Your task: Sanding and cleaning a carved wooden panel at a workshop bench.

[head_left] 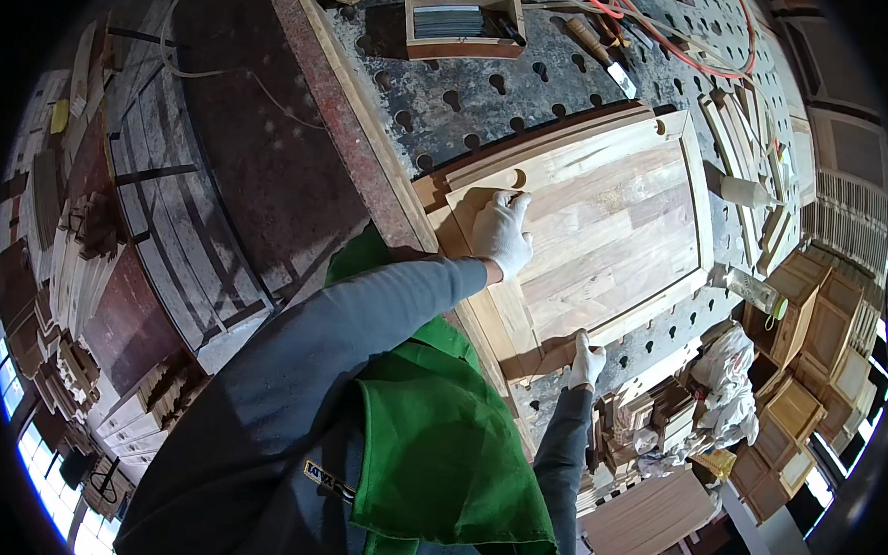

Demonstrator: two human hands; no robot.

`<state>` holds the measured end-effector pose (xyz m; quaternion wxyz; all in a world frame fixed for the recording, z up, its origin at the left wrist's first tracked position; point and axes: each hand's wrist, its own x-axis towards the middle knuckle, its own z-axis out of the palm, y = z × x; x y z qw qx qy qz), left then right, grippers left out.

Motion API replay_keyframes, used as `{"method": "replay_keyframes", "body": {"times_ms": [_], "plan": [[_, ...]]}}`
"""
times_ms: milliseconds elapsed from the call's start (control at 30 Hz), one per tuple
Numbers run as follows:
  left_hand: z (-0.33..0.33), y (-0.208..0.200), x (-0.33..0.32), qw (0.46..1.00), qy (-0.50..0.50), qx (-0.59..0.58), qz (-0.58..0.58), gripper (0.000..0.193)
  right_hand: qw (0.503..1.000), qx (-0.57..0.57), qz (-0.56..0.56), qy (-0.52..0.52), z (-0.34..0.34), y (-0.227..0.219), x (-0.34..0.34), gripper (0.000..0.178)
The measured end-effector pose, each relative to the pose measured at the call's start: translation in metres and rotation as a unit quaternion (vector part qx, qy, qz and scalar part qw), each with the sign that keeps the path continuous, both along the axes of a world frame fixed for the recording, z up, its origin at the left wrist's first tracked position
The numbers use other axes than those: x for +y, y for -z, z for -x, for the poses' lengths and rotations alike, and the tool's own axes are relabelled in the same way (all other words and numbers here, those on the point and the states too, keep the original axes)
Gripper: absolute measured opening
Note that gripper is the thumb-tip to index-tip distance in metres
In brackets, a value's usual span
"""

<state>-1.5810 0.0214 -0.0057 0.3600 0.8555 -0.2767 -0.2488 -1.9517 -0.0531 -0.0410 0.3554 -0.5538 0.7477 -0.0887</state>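
A pale wooden cabinet door (607, 244), a framed panel of joined boards, lies on the dark metal worktable before me. My left hand (504, 233), in a white glove, rests on the door's near left part, its fingers curled together close to a round hole in the frame. Whatever may be in those fingers is hidden. At the door's near right corner, my right hand (587, 363), also gloved, grips the edge with the thumb uppermost. Other wooden pieces (566, 137) lie along the door's left side, partly under it.
A wooden box (464, 26) holding grey flat pieces stands at the far left of the table. A chisel (603, 58) lies beside it, near an orange hose (701, 63). Wood strips (731, 170), a white bottle (745, 192) and a clear jar (756, 290) are beyond the door.
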Motion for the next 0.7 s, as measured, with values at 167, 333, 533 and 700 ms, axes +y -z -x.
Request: {"method": "replay_keyframes", "body": {"times_ms": [167, 333, 533, 700], "plan": [[0.001, 0.002, -0.001, 1.000, -0.015, -0.019, 0.007, 0.060, 1.000, 0.011, -0.009, 0.005, -0.009, -0.010, 0.002, 0.041], [0.001, 0.003, -0.004, 0.999, -0.010, 0.030, -0.010, 0.061, 1.000, 0.020, 0.019, 0.007, -0.014, -0.011, 0.004, 0.045], [-0.002, 0.003, -0.004, 0.998, 0.003, 0.055, -0.016, 0.064, 0.999, 0.027, 0.017, 0.007, -0.015, -0.011, 0.005, 0.049], [-0.001, 0.003, -0.004, 0.998, -0.002, 0.057, -0.027, 0.066, 0.999, 0.032, 0.028, 0.007, -0.017, -0.011, 0.005, 0.051]]}}
